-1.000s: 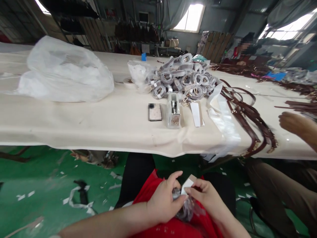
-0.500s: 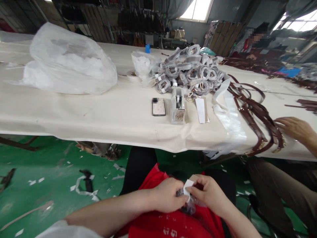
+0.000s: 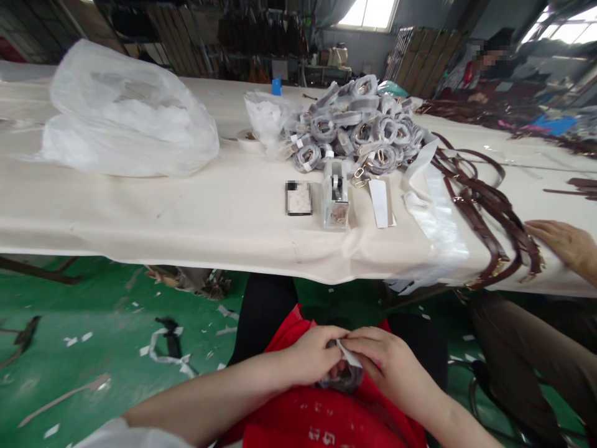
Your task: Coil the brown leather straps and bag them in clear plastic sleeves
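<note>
At the lap, over a red apron [image 3: 284,420], two bare hands meet at the centre of the clock. The left hand [image 3: 319,356] curls its fingers around the 9 o'clock side of a plastic-wrapped strap coil [image 3: 349,381]. The right hand [image 3: 380,354], on the 3 o'clock side, pinches a white paper strip [image 3: 352,357] lying across the coil's top, leaving almost no gap between thumb and fingers. The coil is probably light and springy, its wrapping slick, so a grip around the band would suit it; the paper looks thin and easily creased, best taken by its edge.

Farther off, at 12 o'clock on the cream-covered surface [image 3: 186,218], stands a tape dispenser [image 3: 336,202], with white cards [image 3: 381,204] just clockwise. A co-worker's hand [image 3: 566,242] rests at 2 o'clock, beside brown straps [image 3: 485,211]. Beyond the dispenser rises a pile of wrapped coils [image 3: 364,127]; a translucent plastic bag [image 3: 130,124] sits toward 11 o'clock.
</note>
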`<state>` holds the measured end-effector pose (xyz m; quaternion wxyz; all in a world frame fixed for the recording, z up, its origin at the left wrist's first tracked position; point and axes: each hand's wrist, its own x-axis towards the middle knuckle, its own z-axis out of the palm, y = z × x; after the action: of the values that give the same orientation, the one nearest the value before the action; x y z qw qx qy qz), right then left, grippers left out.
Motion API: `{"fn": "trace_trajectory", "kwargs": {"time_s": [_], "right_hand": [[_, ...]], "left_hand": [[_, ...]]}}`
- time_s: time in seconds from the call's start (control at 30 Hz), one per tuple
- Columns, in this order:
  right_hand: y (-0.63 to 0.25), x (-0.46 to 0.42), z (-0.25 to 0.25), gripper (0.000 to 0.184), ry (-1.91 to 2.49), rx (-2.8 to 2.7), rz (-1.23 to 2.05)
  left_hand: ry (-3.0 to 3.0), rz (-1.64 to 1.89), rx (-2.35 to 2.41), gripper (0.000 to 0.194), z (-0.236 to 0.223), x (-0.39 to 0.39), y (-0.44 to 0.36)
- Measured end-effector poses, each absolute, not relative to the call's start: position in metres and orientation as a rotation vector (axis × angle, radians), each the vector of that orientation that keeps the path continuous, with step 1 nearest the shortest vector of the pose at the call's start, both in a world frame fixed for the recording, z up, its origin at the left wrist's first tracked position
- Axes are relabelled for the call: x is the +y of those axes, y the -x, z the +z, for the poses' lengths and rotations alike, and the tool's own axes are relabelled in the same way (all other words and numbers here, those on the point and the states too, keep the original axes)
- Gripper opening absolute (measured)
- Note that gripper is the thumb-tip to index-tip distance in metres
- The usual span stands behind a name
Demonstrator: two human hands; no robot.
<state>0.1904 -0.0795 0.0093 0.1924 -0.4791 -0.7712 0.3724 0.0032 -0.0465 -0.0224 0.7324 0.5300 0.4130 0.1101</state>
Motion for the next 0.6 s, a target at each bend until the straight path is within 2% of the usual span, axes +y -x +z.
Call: {"fn": "trace_trajectory", "kwargs": {"time_s": [0.1,0.2,0.27,0.43,0.6], "right_hand": [[-0.19,-0.087,0.006,0.04,1.269,-2.218,0.979],[-0.191,-0.093,0.001,0.048,1.247,-2.235,0.928],[-0.191,-0.096,-0.004,0.046,1.255,-2.213,0.91],[-0.188,-0.102,-0.016,0.034,1.308,-2.052,0.876],[-0.185,-0.103,-0.018,0.024,1.287,-1.974,0.824]], "left_hand": [[-0.953,0.339,0.827,0.036,-0.019,-0.045,0.001],[-0.791,0.404,0.789,0.033,-0.017,-0.045,0.005],[-0.746,0.412,0.79,0.034,-0.022,-0.045,0.007],[-0.754,0.394,0.781,0.056,-0.038,-0.047,0.016],[-0.743,0.39,0.774,0.059,-0.037,-0.046,0.022]]}}
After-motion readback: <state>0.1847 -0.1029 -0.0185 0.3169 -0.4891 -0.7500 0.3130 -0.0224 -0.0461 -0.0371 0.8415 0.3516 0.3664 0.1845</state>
